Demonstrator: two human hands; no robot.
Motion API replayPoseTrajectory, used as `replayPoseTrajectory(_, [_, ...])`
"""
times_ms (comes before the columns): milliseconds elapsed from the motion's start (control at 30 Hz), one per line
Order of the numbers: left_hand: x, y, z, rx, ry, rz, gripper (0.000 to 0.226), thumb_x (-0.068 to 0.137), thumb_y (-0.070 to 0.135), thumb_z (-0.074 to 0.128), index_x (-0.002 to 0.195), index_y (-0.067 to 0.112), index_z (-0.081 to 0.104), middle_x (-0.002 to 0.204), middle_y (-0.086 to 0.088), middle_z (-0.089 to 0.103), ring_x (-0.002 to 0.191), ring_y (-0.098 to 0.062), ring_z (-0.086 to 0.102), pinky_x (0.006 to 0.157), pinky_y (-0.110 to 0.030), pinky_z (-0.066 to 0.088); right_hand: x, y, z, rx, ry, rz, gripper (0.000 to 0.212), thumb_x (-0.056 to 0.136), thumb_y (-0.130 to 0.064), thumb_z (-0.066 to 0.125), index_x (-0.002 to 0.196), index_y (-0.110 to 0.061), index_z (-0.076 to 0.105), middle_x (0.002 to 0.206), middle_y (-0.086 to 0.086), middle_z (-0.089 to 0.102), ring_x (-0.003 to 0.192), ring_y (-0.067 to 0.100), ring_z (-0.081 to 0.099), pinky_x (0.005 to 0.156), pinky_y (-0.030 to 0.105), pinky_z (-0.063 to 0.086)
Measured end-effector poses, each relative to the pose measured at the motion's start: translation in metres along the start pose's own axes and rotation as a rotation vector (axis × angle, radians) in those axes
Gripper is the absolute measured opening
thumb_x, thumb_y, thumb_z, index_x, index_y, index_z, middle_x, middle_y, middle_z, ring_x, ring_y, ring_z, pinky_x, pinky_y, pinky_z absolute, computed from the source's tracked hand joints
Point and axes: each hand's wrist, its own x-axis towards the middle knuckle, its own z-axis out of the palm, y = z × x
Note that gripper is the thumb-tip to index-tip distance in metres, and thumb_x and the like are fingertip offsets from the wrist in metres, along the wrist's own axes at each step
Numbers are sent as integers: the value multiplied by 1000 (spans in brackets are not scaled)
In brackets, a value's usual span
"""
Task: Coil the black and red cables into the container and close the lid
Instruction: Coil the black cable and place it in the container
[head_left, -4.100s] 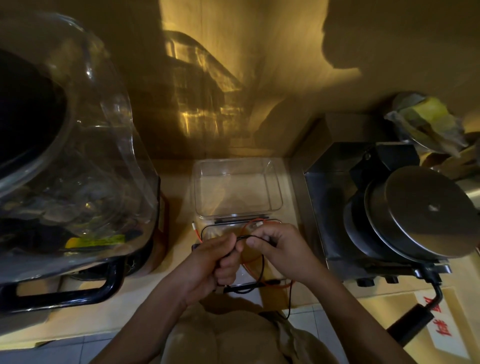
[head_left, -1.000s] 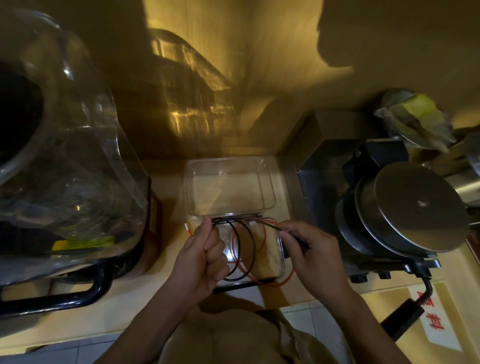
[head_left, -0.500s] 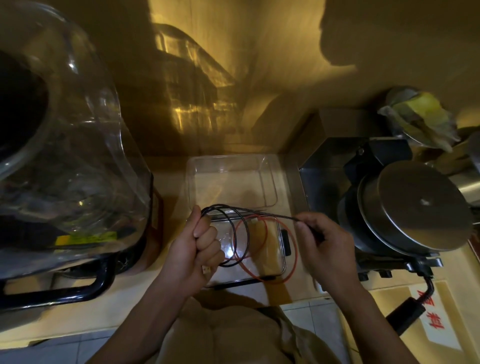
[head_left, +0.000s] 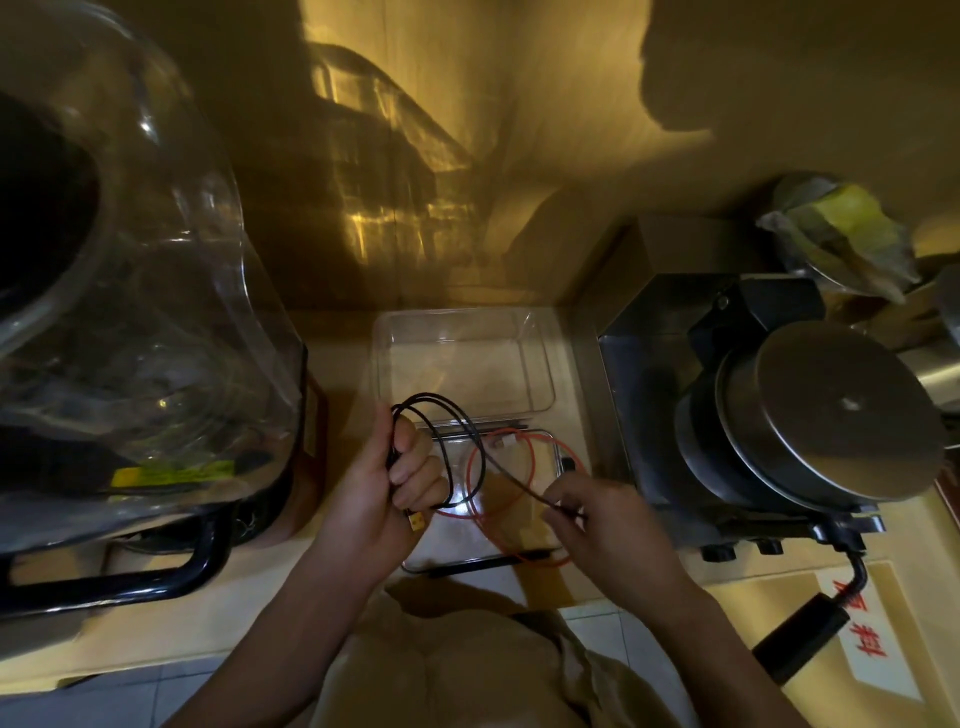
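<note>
A clear plastic container (head_left: 558, 545) lies on the counter in front of me, its hinged lid (head_left: 540, 364) folded open toward the wall. My left hand (head_left: 384, 493) grips several loops of the black cable (head_left: 470, 431) above the container's left side; a small yellow connector sticks out below its fingers. My right hand (head_left: 597, 525) pinches the free end of the black cable over the container's right side. The red cable (head_left: 527, 491) lies coiled inside the container, one loop hanging over the right and front rim.
A large clear-domed machine (head_left: 130, 312) with a black handle stands close on the left. A steel appliance (head_left: 779, 415) with a round metal disc fills the right. The wall is right behind the lid. A white label with red characters (head_left: 872, 639) lies at right front.
My right hand has moved down and toward me, bringing the black cable's free end lower over the container. My left hand keeps its grip on the black loops and has risen slightly.
</note>
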Motion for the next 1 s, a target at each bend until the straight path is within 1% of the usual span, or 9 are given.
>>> replayPoseTrajectory(67, [0, -3, 1, 29, 19, 4, 44, 99, 46, 37, 71, 17, 55, 52, 7, 27, 38, -6, 24, 37, -19, 33, 0, -6, 4, -20, -72, -50, 5, 91, -41, 58, 93, -37, 60, 81, -23, 59, 76, -4, 57, 69, 21, 48])
replayPoseTrajectory(167, [-2, -7, 1, 82, 19, -7, 44, 101, 46, 37, 77, 18, 59, 53, 8, 40, 41, -6, 35, 42, -20, 38, -1, -15, 5, 1, -110, -162, 28, 88, -56, 43, 103, -39, 59, 88, -16, 66, 79, 0, 59, 69, 21, 45])
replayPoseTrajectory(300, [-4, -9, 0, 216, 66, 0, 37, 99, 43, 45, 93, 16, 70, 61, 5, 44, 49, -9, 43, 49, -23, 43, -4, -25, 3, -7, -84, -284, 20, 91, -44, 53, 106, -38, 66, 90, -11, 70, 80, 6, 62, 64, 22, 43])
replayPoseTrajectory(467, [-7, -14, -3, 466, 102, -13, 29, 95, 34, 56, 112, 16, 71, 72, 1, 55, 65, -16, 59, 62, -28, 53, -7, -36, -2, 6, -68, -340, 25, 94, -39, 59, 117, -44, 66, 95, -13, 71, 83, 6, 64, 65, 26, 51])
replayPoseTrajectory(600, [-8, -20, -1, 574, 134, -36, 29, 89, 30, 60, 109, 15, 74, 81, -4, 66, 82, -23, 72, 73, -32, 58, -9, -41, -2, 4, -48, -376, 25, 93, -36, 59, 115, -41, 66, 95, -12, 72, 80, 8, 65, 62, 32, 55])
replayPoseTrajectory(733, [-7, -26, 1, 910, 131, -74, 23, 95, 28, 58, 96, 17, 77, 104, 0, 77, 100, -23, 73, 77, -34, 60, -9, -42, -2, 63, -16, -356, 21, 87, -33, 65, 108, -37, 70, 100, -14, 74, 83, 7, 69, 66, 34, 57])
replayPoseTrajectory(833, [-11, -27, 4, 1147, 47, -40, 28, 99, 19, 55, 82, 26, 76, 86, 5, 76, 80, -8, 71, 69, -19, 55, -8, -43, -5, 106, 0, -364, 16, 83, -38, 69, 99, -35, 69, 98, -16, 73, 84, 1, 69, 68, 30, 57])
replayPoseTrajectory(933, [-14, -27, 4, 1164, -52, -154, 31, 101, 24, 50, 88, 1, 66, 66, -5, 68, 53, -14, 64, 50, -22, 51, -6, -37, -10, 81, 33, -349, 15, 83, -44, 65, 93, -34, 68, 89, -14, 70, 78, 0, 64, 68, 28, 56])
replayPoseTrajectory(1000, [-17, -26, 5, 1151, -116, -206, 38, 103, 27, 47, 86, -6, 56, 58, -4, 63, 42, -13, 56, 43, -22, 44, -4, -30, -13, 67, 57, -343, 13, 86, -43, 64, 91, -32, 70, 85, -14, 68, 76, -3, 59, 68, 24, 54])
